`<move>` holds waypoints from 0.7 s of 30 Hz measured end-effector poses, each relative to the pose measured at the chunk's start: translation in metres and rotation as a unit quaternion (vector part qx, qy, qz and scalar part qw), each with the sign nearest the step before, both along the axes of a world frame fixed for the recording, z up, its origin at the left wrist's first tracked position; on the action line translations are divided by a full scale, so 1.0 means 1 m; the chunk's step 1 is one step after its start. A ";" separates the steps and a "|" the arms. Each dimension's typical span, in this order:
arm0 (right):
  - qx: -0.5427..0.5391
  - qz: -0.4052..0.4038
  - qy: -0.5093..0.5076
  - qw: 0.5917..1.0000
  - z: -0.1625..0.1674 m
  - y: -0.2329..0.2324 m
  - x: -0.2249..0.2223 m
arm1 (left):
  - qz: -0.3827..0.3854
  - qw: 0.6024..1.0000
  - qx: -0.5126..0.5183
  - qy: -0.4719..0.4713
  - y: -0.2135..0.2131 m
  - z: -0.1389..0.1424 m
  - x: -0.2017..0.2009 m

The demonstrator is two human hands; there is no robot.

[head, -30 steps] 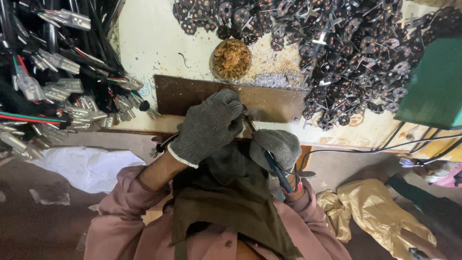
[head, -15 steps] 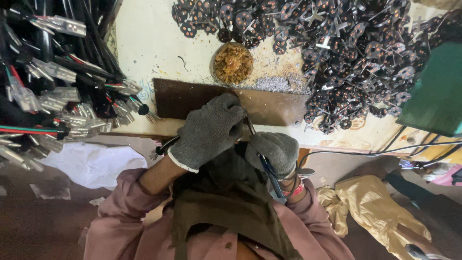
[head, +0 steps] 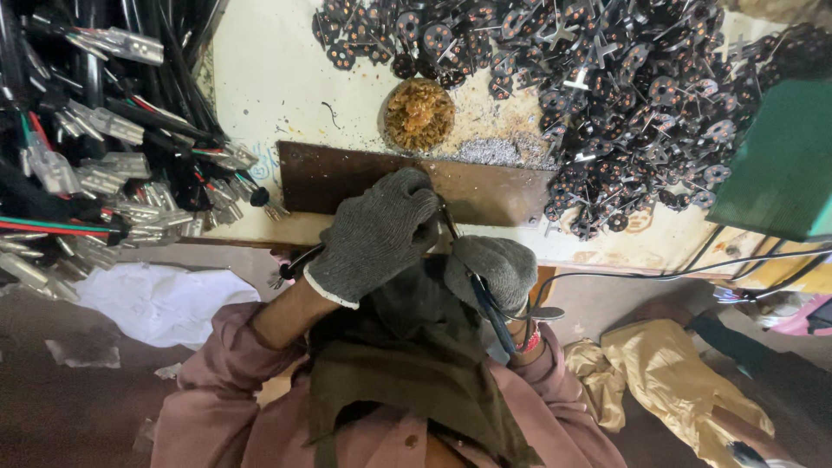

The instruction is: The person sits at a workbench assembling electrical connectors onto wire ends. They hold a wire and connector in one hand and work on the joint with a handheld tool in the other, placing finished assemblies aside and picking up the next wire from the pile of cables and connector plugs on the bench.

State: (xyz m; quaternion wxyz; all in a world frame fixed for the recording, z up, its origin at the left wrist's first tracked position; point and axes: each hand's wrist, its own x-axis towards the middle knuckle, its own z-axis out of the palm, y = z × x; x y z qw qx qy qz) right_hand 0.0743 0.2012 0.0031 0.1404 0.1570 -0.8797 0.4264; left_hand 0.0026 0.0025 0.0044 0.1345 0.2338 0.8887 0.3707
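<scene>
Left hand gloved grey, fingers curled over something hidden, above brown metal plate on counter. Right hand, fingers closed round blue-handled soldering iron, just beside.

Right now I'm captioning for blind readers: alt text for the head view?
Two grey-gloved hands meet at a workbench edge: the left hand presses on a brown board, the right hand grips a blue-handled tool. Wire bundles lie left, dark metal discs right.
</scene>
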 end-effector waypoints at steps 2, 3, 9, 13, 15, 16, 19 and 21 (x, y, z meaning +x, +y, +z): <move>0.006 0.017 -0.050 0.999 0.000 0.001 0.000 | 0.001 1.000 0.014 0.004 0.000 -0.001 0.000; 0.009 0.025 -0.073 0.997 0.000 0.002 0.001 | -0.001 1.000 0.007 -0.004 0.000 -0.001 0.000; 0.026 -0.001 -0.028 0.999 -0.005 0.002 0.004 | 0.002 1.000 0.013 -0.013 0.001 -0.001 -0.002; 0.010 -0.016 -0.034 0.999 -0.005 0.001 0.003 | -0.005 1.000 0.020 -0.021 0.000 0.002 -0.004; -0.003 0.012 -0.035 0.999 -0.004 0.003 0.001 | -0.008 0.999 0.011 -0.031 0.000 0.003 -0.005; 0.003 0.013 -0.041 0.999 -0.003 0.003 0.000 | -0.010 0.999 0.007 -0.036 0.001 0.003 -0.005; 0.019 0.014 -0.060 0.998 -0.001 0.005 0.002 | -0.007 0.999 0.003 -0.038 0.001 0.003 -0.006; 0.034 0.003 -0.087 0.996 -0.001 0.007 0.007 | -0.004 0.999 0.007 -0.038 0.001 0.003 -0.005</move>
